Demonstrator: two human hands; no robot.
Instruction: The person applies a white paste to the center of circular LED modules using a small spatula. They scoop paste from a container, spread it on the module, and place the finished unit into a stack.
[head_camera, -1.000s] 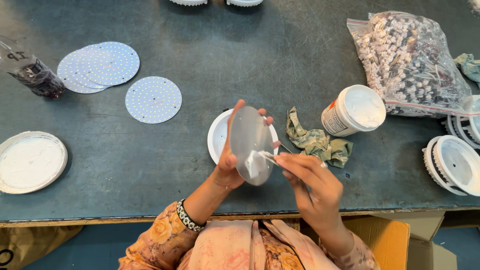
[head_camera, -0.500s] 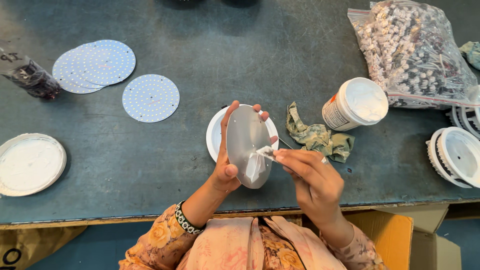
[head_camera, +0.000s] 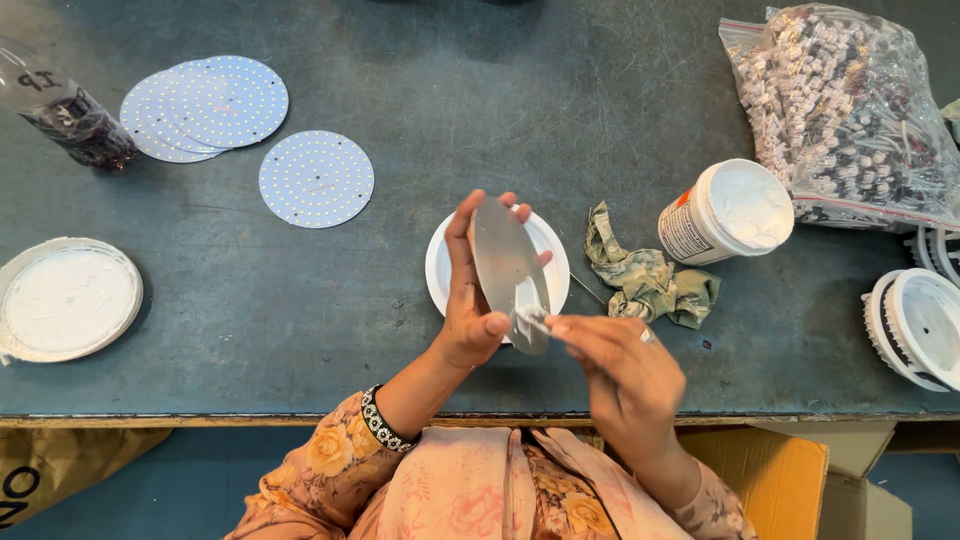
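My left hand (head_camera: 468, 300) grips a round grey metal disc (head_camera: 505, 265), tilted almost edge-on above a white round housing (head_camera: 443, 268) on the table. My right hand (head_camera: 615, 365) pinches a thin small tool (head_camera: 532, 320) whose tip, carrying white paste, touches the disc's lower rim. An open white jar of white paste (head_camera: 735, 210) stands to the right, with a crumpled green cloth (head_camera: 648, 280) between it and the housing.
Round white LED boards lie at the left, one alone (head_camera: 316, 179) and a stack (head_camera: 205, 105) behind it. A white lid (head_camera: 66, 298) sits far left, a dark bottle (head_camera: 70, 115) at top left. A bag of small parts (head_camera: 845, 110) and white housings (head_camera: 915, 325) fill the right.
The disc has turned further edge-on in my left hand. My right hand with the tool has slid down toward the disc's lower rim.
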